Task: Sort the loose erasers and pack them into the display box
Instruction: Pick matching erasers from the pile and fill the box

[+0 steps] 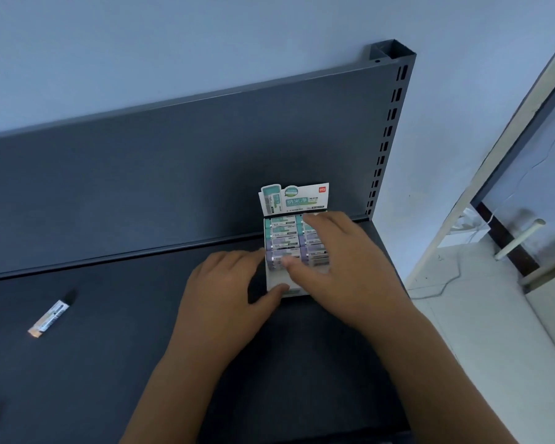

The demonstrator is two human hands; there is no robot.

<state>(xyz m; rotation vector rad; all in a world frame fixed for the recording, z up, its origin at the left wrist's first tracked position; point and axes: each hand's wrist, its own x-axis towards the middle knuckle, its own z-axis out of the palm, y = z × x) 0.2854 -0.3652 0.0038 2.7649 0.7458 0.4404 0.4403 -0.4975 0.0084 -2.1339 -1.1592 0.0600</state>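
The loose eraser (48, 318) lies well left of the display box (314, 195), slanted toward it, nearest the left hand (225, 293) gripping the box, while the right hand (337, 261) presses the packed erasers (282, 233) flat-fingered.

1. Holding display box (276, 277) at its front-left corner with left hand (225, 293): fingers along the left wall, thumb on the front wall.
2. Laying right hand (337, 261) flat over packed erasers (282, 238); fingers spread across the right column, thumb on the front row.
3. Reading two columns: teal rows out toward the right fingertips, purple rows nearer both thumbs.
4. Noting header card (295, 198) upright just beyond the right fingertips.
5. Noting one loose eraser (49, 318) flat on dark shelf (109, 363), well apart to the left of the left hand.
6. Noting slotted upright (388, 129) beyond the right hand.
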